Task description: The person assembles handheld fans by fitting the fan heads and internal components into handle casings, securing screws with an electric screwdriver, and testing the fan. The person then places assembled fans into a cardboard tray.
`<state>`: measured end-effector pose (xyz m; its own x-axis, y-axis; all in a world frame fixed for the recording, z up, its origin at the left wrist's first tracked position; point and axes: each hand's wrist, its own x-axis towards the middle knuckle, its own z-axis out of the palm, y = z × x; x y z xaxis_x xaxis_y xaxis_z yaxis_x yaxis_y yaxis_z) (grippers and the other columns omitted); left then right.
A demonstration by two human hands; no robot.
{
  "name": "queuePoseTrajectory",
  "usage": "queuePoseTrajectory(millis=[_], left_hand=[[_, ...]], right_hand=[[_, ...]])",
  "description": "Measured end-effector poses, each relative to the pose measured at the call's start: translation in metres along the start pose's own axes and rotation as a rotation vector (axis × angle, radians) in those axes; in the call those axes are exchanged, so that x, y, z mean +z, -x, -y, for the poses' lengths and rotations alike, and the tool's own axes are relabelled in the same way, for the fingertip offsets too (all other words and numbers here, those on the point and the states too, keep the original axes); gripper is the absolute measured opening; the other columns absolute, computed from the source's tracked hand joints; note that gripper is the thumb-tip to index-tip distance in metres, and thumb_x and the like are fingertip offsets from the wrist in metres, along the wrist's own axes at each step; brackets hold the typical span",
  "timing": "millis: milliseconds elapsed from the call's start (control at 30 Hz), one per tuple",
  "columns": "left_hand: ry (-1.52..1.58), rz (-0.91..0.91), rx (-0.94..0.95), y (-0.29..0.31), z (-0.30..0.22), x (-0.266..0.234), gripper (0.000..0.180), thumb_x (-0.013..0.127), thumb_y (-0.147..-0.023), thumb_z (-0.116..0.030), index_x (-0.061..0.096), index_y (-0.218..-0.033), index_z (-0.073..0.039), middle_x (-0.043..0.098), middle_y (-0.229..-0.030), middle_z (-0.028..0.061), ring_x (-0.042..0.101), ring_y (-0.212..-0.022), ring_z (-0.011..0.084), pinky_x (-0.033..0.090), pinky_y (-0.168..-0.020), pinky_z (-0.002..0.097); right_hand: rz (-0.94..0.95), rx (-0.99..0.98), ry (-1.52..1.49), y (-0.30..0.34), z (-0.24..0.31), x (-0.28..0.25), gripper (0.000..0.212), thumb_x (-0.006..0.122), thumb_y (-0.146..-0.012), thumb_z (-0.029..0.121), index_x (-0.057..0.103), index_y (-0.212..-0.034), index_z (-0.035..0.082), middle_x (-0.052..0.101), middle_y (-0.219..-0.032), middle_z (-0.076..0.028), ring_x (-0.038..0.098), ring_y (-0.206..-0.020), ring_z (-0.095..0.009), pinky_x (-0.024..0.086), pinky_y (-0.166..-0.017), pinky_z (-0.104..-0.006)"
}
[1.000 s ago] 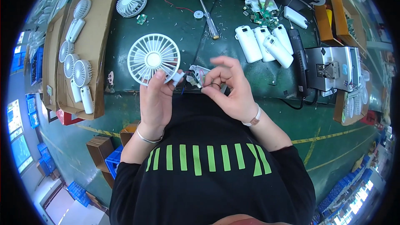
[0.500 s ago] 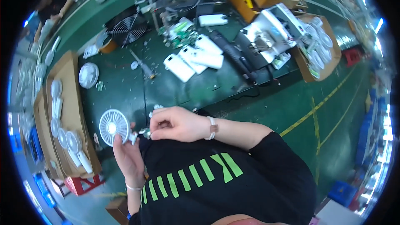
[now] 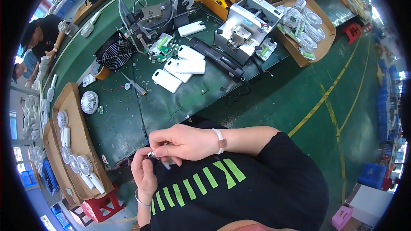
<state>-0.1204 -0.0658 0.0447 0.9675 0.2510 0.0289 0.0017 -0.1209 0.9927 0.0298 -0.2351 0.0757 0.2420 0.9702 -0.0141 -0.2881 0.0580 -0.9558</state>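
My right hand (image 3: 184,143) is pinched closed at the front of my shirt, its fingertips meeting those of my left hand (image 3: 144,174). Between them shows a small whitish and dark part (image 3: 151,155), too small to name for certain. A pale, blurred piece (image 3: 168,164) sticks out below the right fingers; what it belongs to is hidden. The fan head that was in my left hand cannot be seen now. On the green table (image 3: 124,124) beyond lie a white fan head (image 3: 89,102), a small green circuit board (image 3: 100,110) and a screwdriver (image 3: 136,85).
White handle shells (image 3: 168,80) lie mid-table beside a black tool (image 3: 216,57) and circuit boards (image 3: 165,53). A cardboard tray (image 3: 81,132) of fans stands left, a carton (image 3: 327,42) of fan parts right. Behind are a black fan (image 3: 115,54) and a wire-spool machine (image 3: 150,15). Another person (image 3: 45,36) is far left.
The white fan head at my left hand has gone from sight. My left hand has turned and come closer to my right. The view has shifted, showing more at the far left.
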Motion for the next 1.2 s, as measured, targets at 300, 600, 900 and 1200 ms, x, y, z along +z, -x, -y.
queuePoseTrajectory(millis=[300, 600, 900, 1200], left_hand=[[-0.139, -0.052, -0.046, -0.025, -0.027, 0.014, 0.018, 0.066, -0.078, 0.008, 0.053, -0.087, -0.001, 0.054, -0.08, 0.002, 0.052, -0.069, 0.0056, 0.042, -0.062, 0.018], [-0.146, 0.073, -0.07, -0.039, -0.034, 0.004, 0.013, 0.07, -0.082, -0.003, 0.059, -0.09, -0.002, 0.063, -0.069, 0.0036, 0.063, -0.066, 0.0083, 0.048, -0.059, 0.0244], [-0.054, 0.074, -0.012, -0.045, -0.027, 0.001, 0.025, 0.07, -0.081, -0.003, 0.058, -0.103, -0.003, 0.065, -0.075, 0.0061, 0.058, -0.056, 0.0114, 0.045, -0.055, 0.0266], [-0.059, 0.192, 0.015, -0.058, -0.028, -0.003, 0.025, 0.068, -0.081, -0.003, 0.058, -0.104, -0.003, 0.064, -0.079, 0.0068, 0.056, -0.056, 0.0135, 0.044, -0.057, 0.0285]], right_hand=[[-0.229, -0.162, 0.516, 0.011, -0.005, -0.025, 0.017, 0.059, -0.091, 0.006, 0.057, -0.108, 0.001, 0.053, -0.109, -0.007, 0.054, -0.062, -0.01, 0.043, -0.057, -0.0234], [0.015, 0.173, -0.016, 0.001, -0.011, -0.032, 0.028, 0.053, -0.094, 0.002, 0.05, -0.121, -0.001, 0.059, -0.094, -0.002, 0.051, -0.064, -0.003, 0.039, -0.052, -0.0186], [0.029, 0.282, -0.129, -0.015, -0.025, -0.039, 0.037, 0.052, -0.094, 0.003, 0.04, -0.129, -0.004, 0.059, -0.098, -0.008, 0.053, -0.056, -0.009, 0.04, -0.049, -0.0188], [0.142, 0.247, -0.212, -0.013, -0.041, -0.063, 0.023, 0.056, -0.094, 0.008, 0.055, -0.113, -0.005, 0.057, -0.086, -0.003, 0.048, -0.066, -0.007, 0.036, -0.057, -0.0199]])
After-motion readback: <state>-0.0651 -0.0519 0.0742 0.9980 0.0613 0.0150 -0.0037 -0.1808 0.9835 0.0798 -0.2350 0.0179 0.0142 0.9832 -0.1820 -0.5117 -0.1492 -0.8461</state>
